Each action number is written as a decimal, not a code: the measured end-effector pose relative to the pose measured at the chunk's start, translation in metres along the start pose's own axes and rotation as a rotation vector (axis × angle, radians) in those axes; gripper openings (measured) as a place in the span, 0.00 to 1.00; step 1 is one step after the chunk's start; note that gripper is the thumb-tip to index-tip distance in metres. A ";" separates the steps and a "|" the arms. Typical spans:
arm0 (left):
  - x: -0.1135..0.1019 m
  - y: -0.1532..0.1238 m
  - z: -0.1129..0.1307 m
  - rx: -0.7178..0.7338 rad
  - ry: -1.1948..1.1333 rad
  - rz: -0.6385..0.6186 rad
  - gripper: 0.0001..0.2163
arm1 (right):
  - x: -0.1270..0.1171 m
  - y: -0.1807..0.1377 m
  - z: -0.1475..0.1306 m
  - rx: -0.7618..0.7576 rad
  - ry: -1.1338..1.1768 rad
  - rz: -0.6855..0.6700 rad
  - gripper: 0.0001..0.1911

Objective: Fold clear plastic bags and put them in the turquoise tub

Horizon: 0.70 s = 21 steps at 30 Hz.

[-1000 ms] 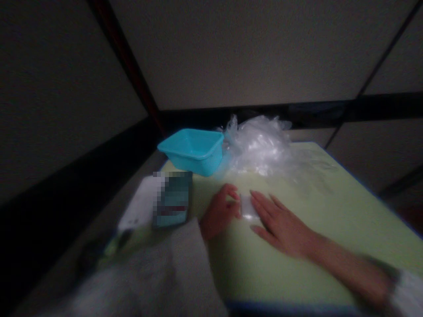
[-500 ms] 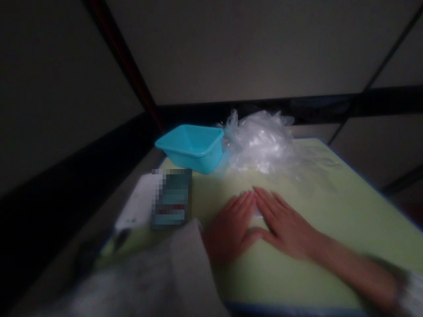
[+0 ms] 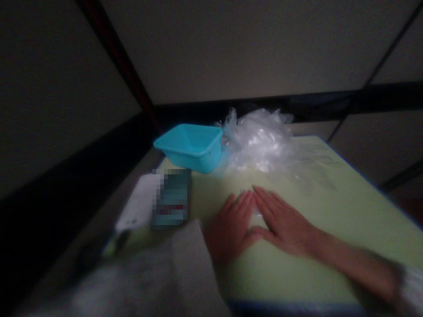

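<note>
My left hand (image 3: 231, 226) and my right hand (image 3: 280, 218) lie flat side by side on a pale green table top (image 3: 324, 207), fingers stretched out and touching at the tips. Between and under them a small clear plastic piece (image 3: 257, 215) just shows; most of it is hidden by the palms. A heap of clear plastic bags (image 3: 261, 141) sits beyond the hands at the back of the table.
A turquoise plastic tub (image 3: 190, 147) stands at the back left beside the bags. A white flat item (image 3: 137, 207) and a dark blurred-out object (image 3: 172, 198) lie at the left edge. Grey cloth of my sleeve (image 3: 165, 277) fills the lower left. The scene is dim.
A second ago my left hand was curled at the edge of the small plastic piece; now it lies flat beside the right hand, both pressing down over it.
</note>
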<state>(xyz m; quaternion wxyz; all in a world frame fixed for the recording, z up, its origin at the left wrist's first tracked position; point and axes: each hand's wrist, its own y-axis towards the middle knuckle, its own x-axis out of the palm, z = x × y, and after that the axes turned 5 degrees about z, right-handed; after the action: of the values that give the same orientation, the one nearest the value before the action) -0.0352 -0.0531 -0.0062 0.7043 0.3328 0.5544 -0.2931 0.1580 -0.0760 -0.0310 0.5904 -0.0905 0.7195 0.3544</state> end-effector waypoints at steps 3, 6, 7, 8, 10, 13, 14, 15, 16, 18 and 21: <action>0.001 0.000 0.000 0.001 -0.002 0.001 0.32 | 0.001 0.000 0.001 -0.006 -0.013 -0.011 0.39; 0.003 0.000 -0.001 -0.018 -0.010 -0.002 0.31 | 0.003 0.000 0.002 0.000 -0.020 -0.017 0.39; 0.003 0.000 -0.001 -0.023 -0.014 0.005 0.31 | 0.003 0.000 0.003 0.000 -0.015 -0.014 0.39; 0.004 0.000 -0.001 -0.026 -0.019 0.018 0.30 | 0.003 0.000 0.004 -0.002 -0.009 -0.009 0.39; 0.004 0.000 -0.002 -0.024 -0.028 0.041 0.30 | 0.004 0.000 0.005 -0.003 -0.007 0.006 0.41; 0.004 0.001 -0.003 -0.025 -0.030 0.032 0.31 | 0.004 -0.001 0.006 0.004 -0.037 0.028 0.44; 0.004 0.001 -0.003 -0.026 -0.026 0.024 0.31 | 0.005 -0.002 0.006 0.001 -0.046 0.034 0.44; 0.004 0.001 -0.003 -0.027 -0.022 0.020 0.32 | 0.005 -0.002 0.007 -0.004 -0.049 0.041 0.44; 0.004 0.001 -0.003 -0.029 -0.019 0.021 0.32 | 0.005 -0.002 0.007 -0.011 -0.049 0.045 0.44; 0.004 0.001 -0.003 -0.031 -0.018 0.031 0.32 | 0.006 -0.003 0.007 -0.018 -0.043 0.048 0.44; 0.004 0.000 -0.003 -0.034 -0.031 0.036 0.32 | 0.007 -0.004 0.008 -0.014 -0.042 0.033 0.42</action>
<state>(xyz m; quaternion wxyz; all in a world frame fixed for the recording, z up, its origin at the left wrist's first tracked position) -0.0358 -0.0505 -0.0109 0.7236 0.3261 0.5422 -0.2760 0.1643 -0.0722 -0.0398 0.5988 -0.0751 0.7057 0.3711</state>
